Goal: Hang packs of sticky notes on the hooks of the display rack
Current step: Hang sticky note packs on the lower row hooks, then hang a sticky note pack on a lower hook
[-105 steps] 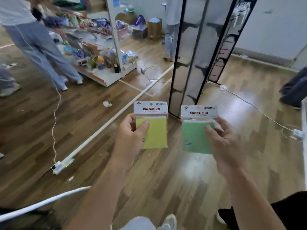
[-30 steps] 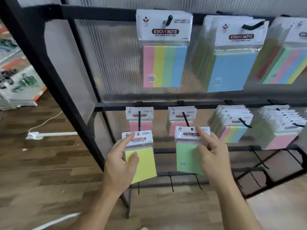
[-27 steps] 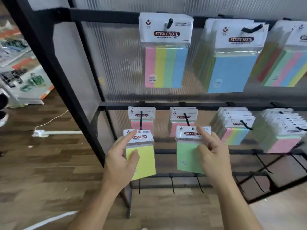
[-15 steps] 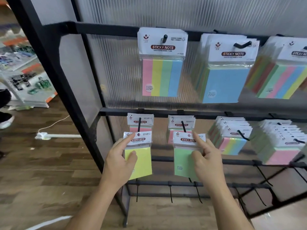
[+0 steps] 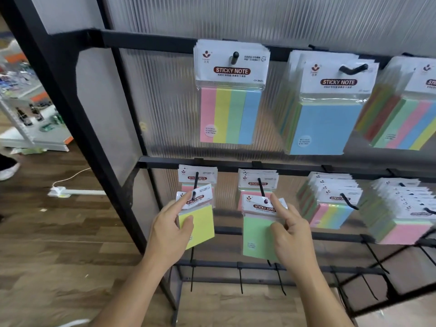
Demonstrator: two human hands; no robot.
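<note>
While the left hand is pinching a yellow pack between thumb and fingers at the frame's lower centre, the pack's header is overlapping the tip of a black hook on the display rack. Just right of it, the right hand is pinching a green pack, its index finger lying on the header at the neighbouring hook.

You get bright, even, soft light; shadows faint. Pale glare streaks ribbed panel; sheen on packs. Wide lens tilts and bows post at left edge. Right-edge packs smear with blur; far-left shelf soft, washed out. Centre print readable.
</note>
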